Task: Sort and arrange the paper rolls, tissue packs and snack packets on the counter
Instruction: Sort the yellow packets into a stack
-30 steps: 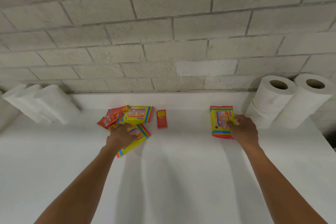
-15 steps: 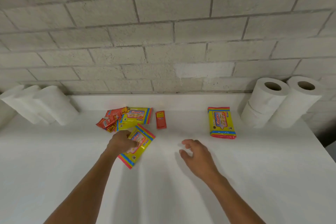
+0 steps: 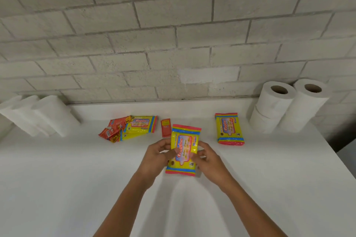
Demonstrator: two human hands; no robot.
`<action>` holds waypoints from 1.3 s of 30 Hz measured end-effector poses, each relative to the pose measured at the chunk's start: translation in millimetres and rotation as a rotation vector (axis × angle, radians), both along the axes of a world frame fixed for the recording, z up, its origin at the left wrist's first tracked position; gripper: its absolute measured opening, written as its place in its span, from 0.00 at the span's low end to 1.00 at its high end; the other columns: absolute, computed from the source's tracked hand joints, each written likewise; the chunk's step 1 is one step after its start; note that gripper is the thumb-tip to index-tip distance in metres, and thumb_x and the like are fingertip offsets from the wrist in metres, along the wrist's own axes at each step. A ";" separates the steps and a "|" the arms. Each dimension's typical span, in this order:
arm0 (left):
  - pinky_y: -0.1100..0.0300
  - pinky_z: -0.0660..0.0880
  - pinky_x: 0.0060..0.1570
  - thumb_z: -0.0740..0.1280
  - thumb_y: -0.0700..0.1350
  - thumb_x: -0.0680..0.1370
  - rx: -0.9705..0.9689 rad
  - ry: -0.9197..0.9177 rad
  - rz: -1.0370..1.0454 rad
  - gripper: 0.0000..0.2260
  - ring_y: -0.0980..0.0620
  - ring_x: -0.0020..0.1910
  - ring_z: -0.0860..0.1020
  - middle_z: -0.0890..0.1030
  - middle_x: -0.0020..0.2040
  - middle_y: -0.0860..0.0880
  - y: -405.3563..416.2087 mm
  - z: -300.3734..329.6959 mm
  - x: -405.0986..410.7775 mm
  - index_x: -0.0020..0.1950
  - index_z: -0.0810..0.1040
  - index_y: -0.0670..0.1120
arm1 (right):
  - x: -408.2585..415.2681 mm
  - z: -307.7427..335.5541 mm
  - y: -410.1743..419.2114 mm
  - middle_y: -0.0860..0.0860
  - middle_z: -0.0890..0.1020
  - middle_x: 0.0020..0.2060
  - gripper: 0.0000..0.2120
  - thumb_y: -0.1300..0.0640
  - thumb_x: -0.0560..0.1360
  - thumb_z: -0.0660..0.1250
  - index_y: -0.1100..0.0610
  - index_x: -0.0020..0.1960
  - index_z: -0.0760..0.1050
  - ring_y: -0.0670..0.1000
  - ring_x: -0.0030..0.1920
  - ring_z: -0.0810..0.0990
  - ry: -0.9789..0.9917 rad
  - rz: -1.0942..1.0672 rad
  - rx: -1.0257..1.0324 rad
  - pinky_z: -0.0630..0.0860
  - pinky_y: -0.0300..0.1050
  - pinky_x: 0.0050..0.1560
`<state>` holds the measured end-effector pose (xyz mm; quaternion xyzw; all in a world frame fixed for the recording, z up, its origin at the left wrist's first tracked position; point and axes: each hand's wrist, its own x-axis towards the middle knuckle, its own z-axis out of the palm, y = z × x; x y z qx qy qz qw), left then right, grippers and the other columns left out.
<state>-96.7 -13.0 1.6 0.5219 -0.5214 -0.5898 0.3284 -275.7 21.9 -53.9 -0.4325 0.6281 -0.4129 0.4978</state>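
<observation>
Pack (image 3: 184,148) between both hands' fingers (image 3: 200,145).

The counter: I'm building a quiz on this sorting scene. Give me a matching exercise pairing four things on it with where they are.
Things:
1. Held wipes pack
2. Lone wipes pack
3. Upright paper rolls
4. Single red sachet

Places:
A. Far right, against the wall
B. Between both hands
C. Flat on the counter, just left of the upright rolls
D. Just behind the held pack's top left corner

Pairs: 1-B, 2-C, 3-A, 4-D
</observation>
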 end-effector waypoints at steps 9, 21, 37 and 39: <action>0.58 0.81 0.43 0.69 0.38 0.79 0.061 0.036 -0.059 0.11 0.47 0.49 0.85 0.86 0.50 0.44 -0.3 -9.7 -44.9 0.60 0.81 0.48 | -64.4 5.0 -1.2 0.56 0.85 0.53 0.11 0.63 0.78 0.68 0.58 0.60 0.77 0.56 0.51 0.85 -0.299 -0.131 -0.013 0.82 0.54 0.52; 0.53 0.80 0.50 0.67 0.45 0.80 0.109 -0.116 0.043 0.07 0.46 0.49 0.84 0.85 0.49 0.49 -8.0 -44.1 -10.4 0.56 0.82 0.51 | -148.0 9.5 -58.5 0.56 0.85 0.50 0.09 0.60 0.80 0.65 0.57 0.59 0.77 0.58 0.47 0.85 -0.158 -0.301 0.064 0.81 0.51 0.45; 0.54 0.81 0.47 0.67 0.44 0.80 0.073 -0.222 0.136 0.07 0.47 0.47 0.84 0.85 0.47 0.49 -31.1 -63.4 25.9 0.54 0.83 0.52 | -159.2 5.0 -91.2 0.56 0.83 0.44 0.10 0.57 0.78 0.66 0.58 0.54 0.83 0.57 0.45 0.81 0.359 -0.351 0.195 0.75 0.47 0.46; 0.54 0.81 0.45 0.67 0.44 0.79 0.023 -0.286 0.151 0.06 0.49 0.44 0.84 0.85 0.46 0.50 -42.1 -63.0 31.3 0.53 0.82 0.53 | -157.1 5.1 -89.3 0.55 0.82 0.44 0.10 0.56 0.78 0.66 0.56 0.55 0.83 0.56 0.44 0.78 0.437 -0.365 0.210 0.71 0.45 0.46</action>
